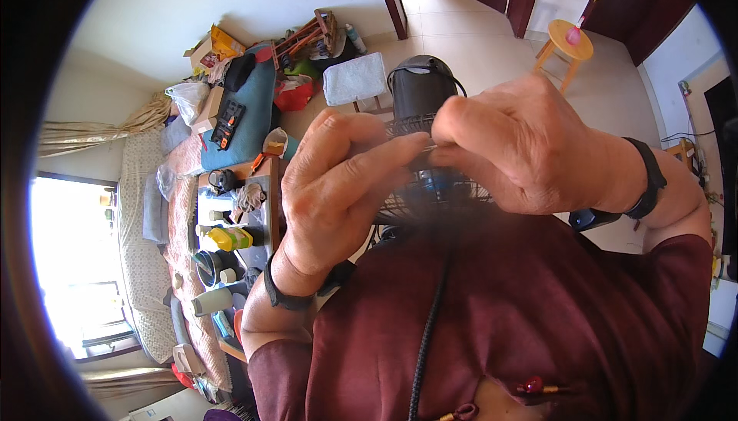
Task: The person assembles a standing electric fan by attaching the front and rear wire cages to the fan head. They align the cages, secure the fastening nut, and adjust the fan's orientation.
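An electric fan stands upright before me, with a dark motor housing at its back and a wire guard. Blue shows at the hub through the wires. My left hand is bent over the guard's left side, its index finger stretched toward the middle. From the right, my right hand comes in with thumb and index finger curled together. The fingertips of both hands nearly meet above the guard. Whether a small part lies between them is hidden, and contact with the wires is unclear.
A table on the left bears a yellow bottle, cups and a kettle-like vessel. Behind it, a sofa holds a tool case and bags. A padded stool stands beyond the fan, a wooden stool far right.
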Demonstrator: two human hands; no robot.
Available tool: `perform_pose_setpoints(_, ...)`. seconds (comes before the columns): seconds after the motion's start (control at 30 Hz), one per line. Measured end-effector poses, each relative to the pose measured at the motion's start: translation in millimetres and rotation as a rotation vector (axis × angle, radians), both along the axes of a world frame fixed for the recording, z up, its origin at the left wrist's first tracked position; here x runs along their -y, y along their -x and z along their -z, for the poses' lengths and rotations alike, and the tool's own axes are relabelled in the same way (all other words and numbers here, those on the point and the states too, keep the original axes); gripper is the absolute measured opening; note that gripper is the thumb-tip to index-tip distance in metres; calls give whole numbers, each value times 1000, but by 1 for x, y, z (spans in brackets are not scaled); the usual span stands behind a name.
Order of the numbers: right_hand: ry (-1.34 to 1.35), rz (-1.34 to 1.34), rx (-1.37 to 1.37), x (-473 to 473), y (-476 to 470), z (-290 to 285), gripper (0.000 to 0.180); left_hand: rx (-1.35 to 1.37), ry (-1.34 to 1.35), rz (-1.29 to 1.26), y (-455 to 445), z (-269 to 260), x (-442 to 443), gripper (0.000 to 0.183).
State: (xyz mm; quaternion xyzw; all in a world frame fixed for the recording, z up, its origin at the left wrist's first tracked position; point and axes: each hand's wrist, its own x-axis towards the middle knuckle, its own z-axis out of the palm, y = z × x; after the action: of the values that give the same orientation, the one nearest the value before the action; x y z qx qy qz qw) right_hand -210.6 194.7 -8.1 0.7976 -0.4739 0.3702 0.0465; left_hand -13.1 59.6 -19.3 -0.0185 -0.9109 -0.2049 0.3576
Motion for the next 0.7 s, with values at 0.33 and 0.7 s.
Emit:
perform_pose_setpoints(0.33,-9,100,-39,-5,-15,-4,32,16,-116,-13,-2,-2,-3,37)
perform_pose_setpoints(0.7,-67,169,-173,-25,-2,-11,38,36,-164,-78,5,-8,-8,27)
